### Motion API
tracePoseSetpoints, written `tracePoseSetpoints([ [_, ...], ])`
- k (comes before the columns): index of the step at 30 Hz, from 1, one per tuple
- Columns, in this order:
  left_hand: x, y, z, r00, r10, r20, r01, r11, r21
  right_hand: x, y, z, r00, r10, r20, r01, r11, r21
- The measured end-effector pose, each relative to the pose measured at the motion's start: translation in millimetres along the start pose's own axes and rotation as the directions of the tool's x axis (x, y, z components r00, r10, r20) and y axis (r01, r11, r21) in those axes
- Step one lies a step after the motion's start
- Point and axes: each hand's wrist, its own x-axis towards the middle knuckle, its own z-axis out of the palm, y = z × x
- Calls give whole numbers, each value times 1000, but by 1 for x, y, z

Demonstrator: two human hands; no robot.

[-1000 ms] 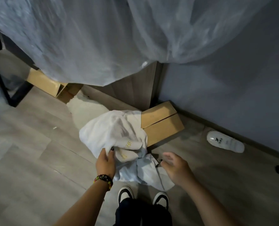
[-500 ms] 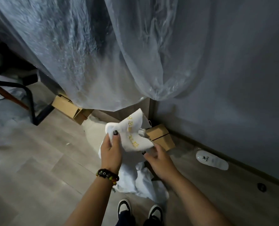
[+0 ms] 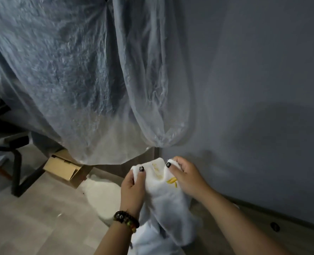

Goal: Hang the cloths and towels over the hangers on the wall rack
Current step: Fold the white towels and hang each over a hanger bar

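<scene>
Both our hands, left hand (image 3: 133,186) and right hand (image 3: 186,178), pinched the white towel (image 3: 168,203) by its top edge. Its long tail below our hands could drag and slip loose.

A translucent plastic sheet (image 3: 75,74) hangs in front of me, draped in crumpled folds from the top of my view down toward the floor, and a narrower fold of it sags in a loop at the right. Beside it stands a plain grey wall (image 3: 253,80). Under the sheet's lower edge an open cardboard box (image 3: 64,167) lies on the pale wood-look floor (image 3: 33,218). To my far left stands a dark metal chair frame (image 3: 14,162). Near the wall's base at my right sits a small dark round object (image 3: 274,226).
</scene>
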Motion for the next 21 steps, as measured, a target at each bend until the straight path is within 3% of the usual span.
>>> tracePoseSetpoints([
  [9,-24,37,-27,928,54,369,-157,954,257,-42,-101,-17,962,-247,-112,175,880,-442],
  [13,-29,73,-26,881,142,451,-246,952,181,-71,-140,-31,940,-301,-160,182,841,-510],
  [15,-35,91,-20,824,198,531,-299,948,111,-87,-159,-37,928,-338,-158,207,820,-533],
  [19,-50,126,-1,602,284,746,-439,898,12,-116,-194,-50,926,-354,-134,223,796,-563],
  [21,-58,141,13,545,301,783,-467,884,-15,-130,-206,-62,922,-359,-145,223,799,-558],
])
